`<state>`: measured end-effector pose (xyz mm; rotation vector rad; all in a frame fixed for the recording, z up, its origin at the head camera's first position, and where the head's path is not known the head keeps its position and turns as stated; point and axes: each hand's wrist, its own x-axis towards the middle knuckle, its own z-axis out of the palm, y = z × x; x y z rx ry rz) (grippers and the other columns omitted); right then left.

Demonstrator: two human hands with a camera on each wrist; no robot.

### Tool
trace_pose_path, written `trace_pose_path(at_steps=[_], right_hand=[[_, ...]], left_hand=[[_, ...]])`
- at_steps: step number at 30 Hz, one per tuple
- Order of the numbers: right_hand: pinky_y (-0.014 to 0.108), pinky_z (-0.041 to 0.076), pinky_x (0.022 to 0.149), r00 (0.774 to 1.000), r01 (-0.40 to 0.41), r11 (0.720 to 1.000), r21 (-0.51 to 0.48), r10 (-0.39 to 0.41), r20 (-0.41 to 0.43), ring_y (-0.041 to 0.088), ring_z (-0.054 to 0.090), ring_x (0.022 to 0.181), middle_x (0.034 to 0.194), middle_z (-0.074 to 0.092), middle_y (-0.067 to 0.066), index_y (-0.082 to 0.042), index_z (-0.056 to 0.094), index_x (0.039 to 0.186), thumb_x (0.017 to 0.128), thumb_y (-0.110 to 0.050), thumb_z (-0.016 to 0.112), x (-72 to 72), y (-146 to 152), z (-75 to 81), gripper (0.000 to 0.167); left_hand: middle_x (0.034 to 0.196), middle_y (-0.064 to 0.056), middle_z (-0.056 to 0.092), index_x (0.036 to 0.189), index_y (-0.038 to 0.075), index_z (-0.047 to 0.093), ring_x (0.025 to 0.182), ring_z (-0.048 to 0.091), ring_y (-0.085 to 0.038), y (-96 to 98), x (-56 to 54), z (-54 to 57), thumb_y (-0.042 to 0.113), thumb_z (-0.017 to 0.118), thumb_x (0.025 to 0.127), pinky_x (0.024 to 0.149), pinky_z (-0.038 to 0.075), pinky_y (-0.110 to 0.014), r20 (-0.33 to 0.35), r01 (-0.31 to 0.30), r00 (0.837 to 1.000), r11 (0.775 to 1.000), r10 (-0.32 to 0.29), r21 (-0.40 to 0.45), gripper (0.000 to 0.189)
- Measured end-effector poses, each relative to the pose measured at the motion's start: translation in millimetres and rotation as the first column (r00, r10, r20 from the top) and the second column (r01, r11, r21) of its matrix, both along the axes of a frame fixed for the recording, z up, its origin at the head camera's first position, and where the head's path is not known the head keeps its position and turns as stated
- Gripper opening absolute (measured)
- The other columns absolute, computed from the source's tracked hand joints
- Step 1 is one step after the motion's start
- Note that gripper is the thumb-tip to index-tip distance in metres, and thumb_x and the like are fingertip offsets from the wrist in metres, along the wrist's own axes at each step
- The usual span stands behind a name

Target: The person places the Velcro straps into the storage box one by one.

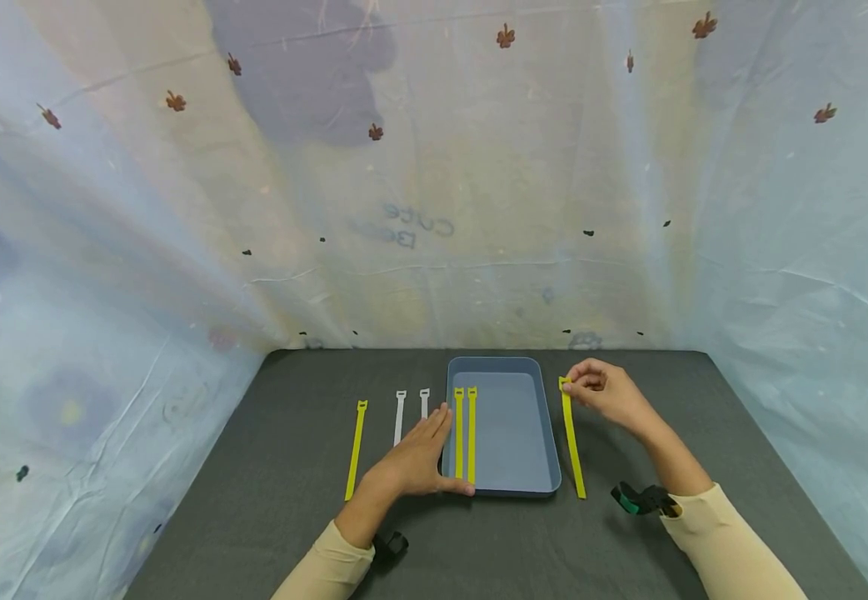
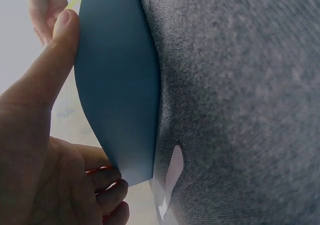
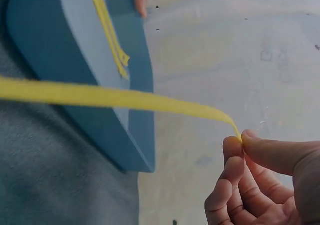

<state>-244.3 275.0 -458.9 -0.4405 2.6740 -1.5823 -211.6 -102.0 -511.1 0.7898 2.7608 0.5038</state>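
My right hand (image 1: 614, 396) pinches the slotted head end of a yellow cable strap (image 1: 572, 442) between thumb and index finger, to the right of a blue-grey tray (image 1: 512, 442). The strap hangs down toward me, and the right wrist view shows it bending just below the fingertips. At the tray's near left corner, my left hand (image 1: 419, 454) rests with extended fingers along the left side and the thumb at the front rim. Inside the tray, two yellow straps (image 1: 471, 433) lie side by side near its left wall, slotted ends away from me.
Left of the tray, two white straps (image 1: 400, 417) lie on the dark grey table cloth (image 1: 269, 500), partly covered by my left hand. Another yellow strap (image 1: 356, 450) lies farther left. A patterned plastic curtain (image 1: 509, 192) stands behind the table and along both sides.
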Motion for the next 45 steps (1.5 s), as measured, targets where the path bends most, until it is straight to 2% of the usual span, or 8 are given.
trace_pose_path(at_steps=[6,9,10,21,28,32,36,45], right_hand=[[0.035,0.051,0.063,1.0,-0.021,1.0,-0.008,0.021,0.001,0.024,0.062,0.073,0.086,0.072,0.009,0.001,0.066,0.115,0.105,-0.018,0.074,3.5,-4.9,10.7,0.023],[0.033,0.051,0.063,0.999,-0.038,0.999,-0.011,0.037,-0.012,0.022,0.063,0.073,0.087,0.073,0.008,0.001,0.066,0.116,0.105,-0.018,0.073,7.5,-7.8,17.5,0.023],[0.032,0.052,0.064,0.999,-0.04,0.999,-0.015,0.04,-0.016,0.018,0.063,0.073,0.087,0.073,0.007,0.001,0.066,0.116,0.105,-0.018,0.073,9.3,-8.8,20.1,0.023],[0.032,0.061,0.078,0.995,-0.099,0.99,-0.105,0.101,0.01,0.021,0.065,0.078,0.096,0.075,0.015,-0.001,0.066,0.12,0.106,-0.023,0.073,19.3,-23.1,44.7,0.027],[0.031,0.058,0.074,0.99,-0.136,0.98,-0.146,0.131,-0.043,0.021,0.063,0.077,0.09,0.072,0.008,0.0,0.066,0.119,0.107,-0.019,0.071,17.8,-37.2,55.9,0.023],[0.03,0.059,0.073,0.986,-0.157,0.972,-0.175,0.145,-0.081,0.02,0.064,0.076,0.091,0.073,0.008,0.002,0.066,0.118,0.107,-0.014,0.07,12.2,-47.2,53.9,0.02],[0.029,0.062,0.075,0.984,-0.171,0.966,-0.193,0.156,-0.089,0.018,0.069,0.079,0.096,0.074,0.015,0.004,0.066,0.118,0.106,-0.009,0.07,7.0,-58.0,46.2,0.018],[0.029,0.062,0.076,0.989,-0.137,0.972,-0.192,0.124,-0.076,0.017,0.071,0.081,0.099,0.075,0.02,0.002,0.068,0.117,0.105,-0.01,0.072,-1.8,-74.6,24.1,0.017]], left_hand=[[0.181,-0.013,0.005,0.172,0.004,0.011,0.167,0.011,-0.028,0.0,0.5,-0.2,0.078,0.079,0.08,0.134,0.018,-0.048,0.008,-0.006,1.0,1.0,0.006,0.003,0.137],[0.181,-0.013,0.005,0.172,0.004,0.011,0.167,0.011,-0.028,-0.3,0.6,0.2,0.078,0.079,0.08,0.134,0.018,-0.048,0.008,-0.005,1.0,1.0,0.005,0.006,0.137],[0.181,-0.013,0.005,0.172,0.004,0.011,0.167,0.011,-0.028,-0.4,0.5,0.4,0.078,0.08,0.08,0.134,0.018,-0.048,0.007,-0.005,1.0,1.0,0.005,0.006,0.137],[0.181,-0.014,0.007,0.172,0.003,0.013,0.166,0.012,-0.029,-1.4,0.2,-0.1,0.078,0.08,0.08,0.134,0.019,-0.048,-0.011,-0.004,1.0,1.0,0.004,-0.002,0.136],[0.181,-0.014,0.007,0.172,0.003,0.013,0.166,0.012,-0.029,-1.0,0.2,0.2,0.078,0.08,0.08,0.134,0.019,-0.048,-0.017,-0.004,1.0,1.0,0.004,-0.008,0.136],[0.18,-0.014,0.008,0.172,0.003,0.013,0.166,0.013,-0.029,-0.8,0.2,0.4,0.078,0.08,0.08,0.134,0.019,-0.048,-0.019,-0.005,1.0,1.0,0.005,-0.007,0.136],[0.18,-0.014,0.008,0.172,0.003,0.013,0.166,0.013,-0.03,-0.4,-0.1,0.0,0.078,0.08,0.08,0.134,0.019,-0.048,-0.017,-0.008,1.0,1.0,0.008,-0.004,0.136],[0.181,-0.013,0.008,0.172,0.004,0.013,0.166,0.013,-0.027,-0.2,-1.0,-3.1,0.08,0.079,0.079,0.134,0.02,-0.048,-0.013,-0.018,1.0,1.0,0.018,-0.006,0.137]])
